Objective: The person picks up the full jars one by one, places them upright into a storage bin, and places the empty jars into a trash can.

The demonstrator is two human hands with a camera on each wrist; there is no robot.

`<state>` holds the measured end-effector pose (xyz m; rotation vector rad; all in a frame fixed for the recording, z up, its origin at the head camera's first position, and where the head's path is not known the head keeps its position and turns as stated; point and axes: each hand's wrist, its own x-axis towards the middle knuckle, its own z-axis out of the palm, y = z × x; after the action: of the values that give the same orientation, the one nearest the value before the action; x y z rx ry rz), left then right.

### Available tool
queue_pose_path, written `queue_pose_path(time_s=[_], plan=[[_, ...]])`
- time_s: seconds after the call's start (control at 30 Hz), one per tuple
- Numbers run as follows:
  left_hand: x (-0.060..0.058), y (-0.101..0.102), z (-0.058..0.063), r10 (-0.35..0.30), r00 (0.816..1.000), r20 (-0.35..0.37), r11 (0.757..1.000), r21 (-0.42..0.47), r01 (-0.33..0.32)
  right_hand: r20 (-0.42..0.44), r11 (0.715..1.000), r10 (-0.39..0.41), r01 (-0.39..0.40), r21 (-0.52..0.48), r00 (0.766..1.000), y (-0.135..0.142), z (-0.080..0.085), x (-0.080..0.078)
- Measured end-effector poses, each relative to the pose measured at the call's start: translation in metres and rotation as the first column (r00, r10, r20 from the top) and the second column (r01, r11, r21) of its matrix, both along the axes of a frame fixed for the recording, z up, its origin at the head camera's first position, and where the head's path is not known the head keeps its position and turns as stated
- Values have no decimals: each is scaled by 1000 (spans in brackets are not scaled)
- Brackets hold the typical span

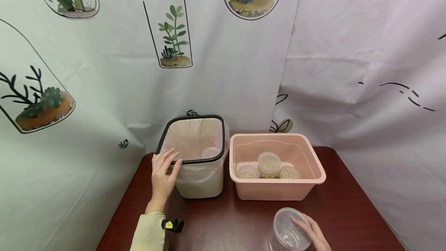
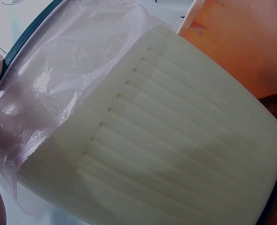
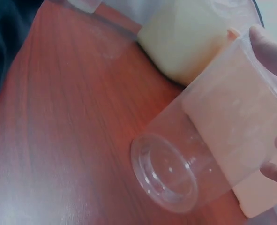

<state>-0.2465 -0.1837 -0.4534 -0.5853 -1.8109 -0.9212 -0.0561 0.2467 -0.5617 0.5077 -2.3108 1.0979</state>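
A cream trash bin [image 1: 200,185] with a black rim and a pinkish plastic liner [image 2: 72,56] stands at the back left. My left hand [image 1: 164,173] holds its front left rim, the fingers over the edge. Inside the bin shows a round, clear plastic thing [image 1: 211,152]. My right hand [image 1: 315,233] grips a clear plastic jar [image 1: 287,233] near the front of the table. This jar is see-through with no contents visible, and in the right wrist view its round base [image 3: 164,173] tilts toward the camera.
Right of the bin stands a pink plastic tub [image 1: 275,191] holding three clear jars of pale beans, one jar [image 1: 269,164] set higher than the others. A white printed cloth [image 1: 223,73] hangs behind the dark red wooden table [image 1: 223,220]. A black band device sits on the left wrist.
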Motion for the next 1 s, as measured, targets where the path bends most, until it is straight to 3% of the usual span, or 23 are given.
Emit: queue_pose_path(time_s=[0.17,0.37,0.6,1.0], plan=[[-2,0,0,-3,1000,-5,1000,1,3,-107,999,10,-13,-30,994,-5,-2,-3],[-2,-1,-2,2,1000,4,1000,-2,-2,-174,1000,23,-25,-12,985,-6,1,-7],[-1,-1,-2,2,1000,8,1000,-3,-2,-132,999,-3,8,36,991,-6,15,-8],[-1,-2,-3,3,1000,1,1000,-3,-3,-155,994,111,-113,-4,982,-13,50,-18]])
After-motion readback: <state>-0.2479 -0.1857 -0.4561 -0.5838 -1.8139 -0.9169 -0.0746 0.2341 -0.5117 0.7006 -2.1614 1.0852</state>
